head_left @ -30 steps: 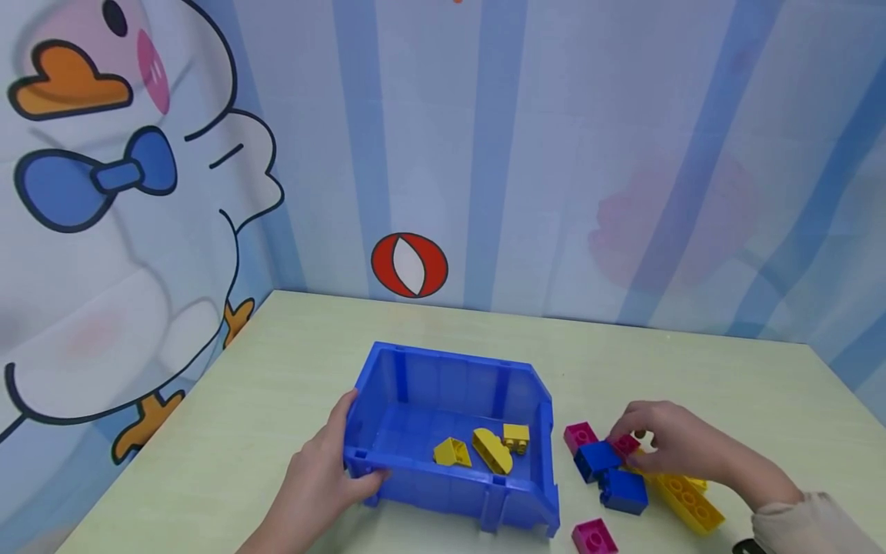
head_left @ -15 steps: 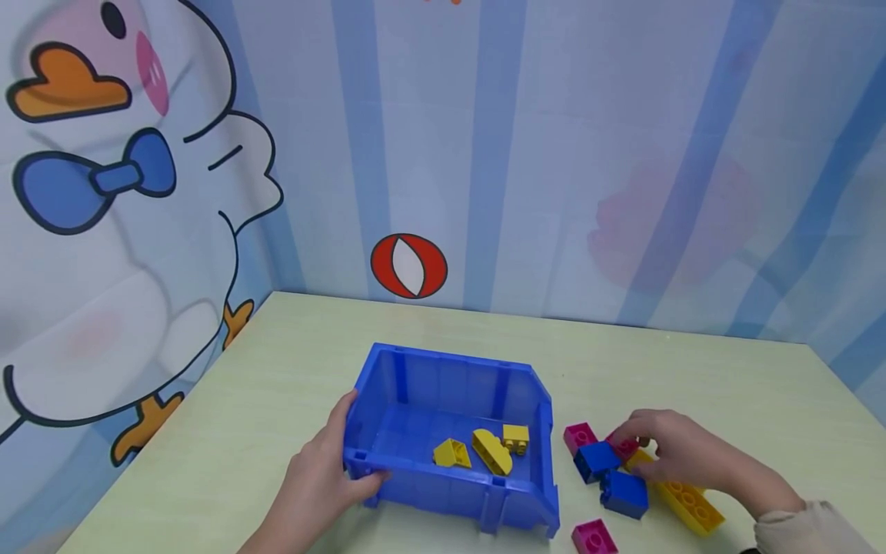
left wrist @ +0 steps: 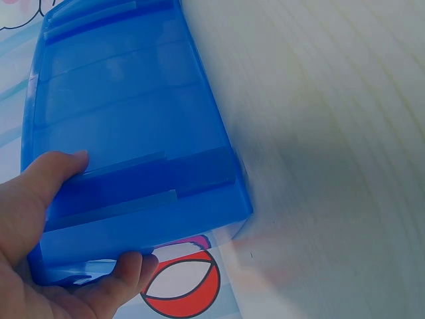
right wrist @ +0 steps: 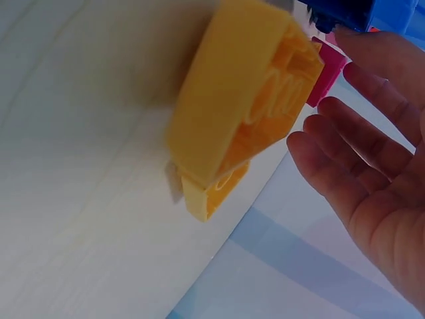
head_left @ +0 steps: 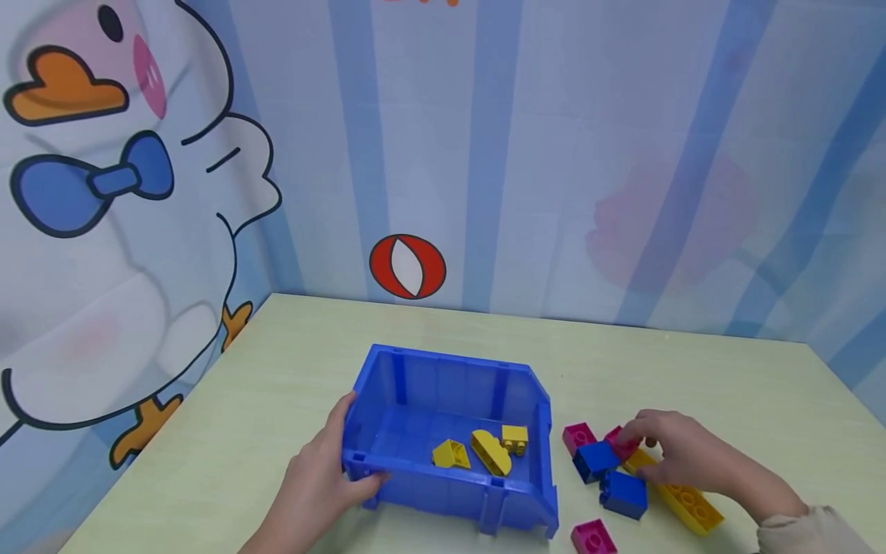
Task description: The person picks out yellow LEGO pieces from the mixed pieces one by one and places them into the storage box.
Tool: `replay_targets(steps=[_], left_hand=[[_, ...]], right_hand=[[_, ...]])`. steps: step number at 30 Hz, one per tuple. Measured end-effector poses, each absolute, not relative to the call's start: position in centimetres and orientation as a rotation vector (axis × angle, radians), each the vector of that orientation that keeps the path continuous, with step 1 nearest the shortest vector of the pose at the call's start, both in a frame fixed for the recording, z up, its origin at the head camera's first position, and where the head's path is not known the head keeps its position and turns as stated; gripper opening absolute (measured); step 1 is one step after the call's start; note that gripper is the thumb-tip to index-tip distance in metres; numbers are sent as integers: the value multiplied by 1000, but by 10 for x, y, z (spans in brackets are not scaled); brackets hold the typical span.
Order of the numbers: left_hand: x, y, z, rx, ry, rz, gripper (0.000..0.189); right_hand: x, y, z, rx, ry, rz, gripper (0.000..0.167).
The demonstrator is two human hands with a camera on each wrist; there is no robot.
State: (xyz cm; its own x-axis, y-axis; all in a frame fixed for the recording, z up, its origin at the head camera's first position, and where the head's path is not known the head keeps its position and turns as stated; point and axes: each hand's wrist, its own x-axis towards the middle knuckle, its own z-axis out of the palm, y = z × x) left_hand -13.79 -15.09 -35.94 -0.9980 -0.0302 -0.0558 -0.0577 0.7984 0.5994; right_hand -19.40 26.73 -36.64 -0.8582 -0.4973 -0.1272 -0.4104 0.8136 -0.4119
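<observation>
1. The right grip (head_left: 680,454) is poising over the magenta brick (head_left: 618,446), fingers curving loosely and thumb standing apart; it seems to be holding nothing, though whether a fingertip is touching, I cannot tell.
2. The magenta brick is lying on the table (head_left: 623,362), at three o'clock from the box; taking twelve as the far side, a second magenta brick (head_left: 578,438) is sitting at its nine, a blue brick (head_left: 595,462) crowding its eight.
3. At its six, another blue brick (head_left: 625,495) is resting, with the long yellow brick (head_left: 685,508) stretching towards four.
4. I'm judging the step to be a pinch on that brick: thumb and fingertips should be meeting on opposite faces, avoiding the blue brick at eight, then lifting straight so the neighbours aren't being dragged.
5. The left grip (head_left: 321,469) is clasping the blue box (head_left: 450,492) at its eight o'clock corner, thumb lying on the front wall; a steady hold there should be serving well.
6. The box is standing upright and holding three yellow pieces: a slanted piece (head_left: 451,453) at six, a rounded piece (head_left: 491,452) at four, a studded piece (head_left: 514,438) near three.
7. A third magenta brick (head_left: 594,536) is lying outside, at the box's four.
</observation>
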Motion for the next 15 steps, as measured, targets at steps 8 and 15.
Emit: replay_targets(steps=[8, 15], left_hand=[[-138, -151, -360, -78, 2928, 992, 105], [-138, -151, -361, -69, 2940, 997, 105]], right_hand=[[-192, 266, -369, -595, 2821, -504, 28], [-193, 266, -374, -583, 2827, -495, 29]])
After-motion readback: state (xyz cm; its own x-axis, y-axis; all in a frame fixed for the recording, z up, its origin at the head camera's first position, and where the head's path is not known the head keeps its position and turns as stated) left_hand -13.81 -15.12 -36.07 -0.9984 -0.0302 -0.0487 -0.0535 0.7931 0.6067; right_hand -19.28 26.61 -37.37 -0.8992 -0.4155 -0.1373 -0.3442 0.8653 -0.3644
